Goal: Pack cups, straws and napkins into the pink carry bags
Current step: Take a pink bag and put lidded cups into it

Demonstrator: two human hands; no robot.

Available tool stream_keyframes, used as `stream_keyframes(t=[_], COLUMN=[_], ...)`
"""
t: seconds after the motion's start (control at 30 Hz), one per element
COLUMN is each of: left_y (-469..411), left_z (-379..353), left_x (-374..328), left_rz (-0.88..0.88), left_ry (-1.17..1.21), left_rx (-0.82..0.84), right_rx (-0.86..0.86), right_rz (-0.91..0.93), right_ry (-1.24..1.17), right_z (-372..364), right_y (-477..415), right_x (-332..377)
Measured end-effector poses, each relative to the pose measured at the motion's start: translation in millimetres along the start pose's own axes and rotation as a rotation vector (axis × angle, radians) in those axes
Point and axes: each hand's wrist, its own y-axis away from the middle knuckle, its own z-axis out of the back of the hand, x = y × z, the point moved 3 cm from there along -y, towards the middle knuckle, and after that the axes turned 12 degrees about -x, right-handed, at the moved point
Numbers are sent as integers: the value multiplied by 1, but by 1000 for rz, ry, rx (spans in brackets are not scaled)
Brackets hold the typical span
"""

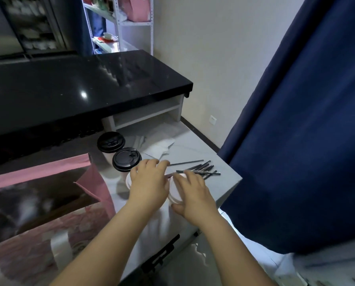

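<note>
My right hand (194, 196) grips a white-lidded cup (173, 191) on the grey counter, fingers over the lid and thumb on its near side. My left hand (149, 182) lies palm down beside it, covering a second white lid (127, 181); its fingertips reach the near end of a loose straw (186, 162). A heap of dark straws (202, 169) lies just beyond my right hand. Two black-lidded cups (127, 158) (110, 141) stand behind my left hand. White napkins (160, 147) lie further back. An open pink carry bag (96, 182) stands to the left.
A black glossy countertop (86, 89) rises behind the work surface. A dark blue curtain (306, 141) hangs close on the right, past the counter edge (232, 186). A white shelf rack (135, 23) with another pink bag stands at the back.
</note>
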Motion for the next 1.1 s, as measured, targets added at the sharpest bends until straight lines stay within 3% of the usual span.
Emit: stream_keyframes(t=[0.2,0.37,0.5,0.73,0.87,1.0,1.1], left_y=[-10,5,45,119,138,127,115], left_z=[54,119,156,209,228,235,234], left_x=[-14,5,43,129,185,221,236], left_rz=[131,225,357,482,551,432,241], left_ry=[20,-12,-62,-135,-10,77,-10], left_rx=[-217,-451,-511,-451,-417,-279,-112], right_rx=[-103,-118,-165,-214,-147,-82,-37], right_rz=[201,432,573,654,702,730,712], right_ry=[15,-43,-90,-214,-340,-320,-203], right_z=[55,89,108,113,95,67,44], right_y=[-31,-55,-57,-53,-40,-27,-18], right_x=[2,47,93,175,227,278,306])
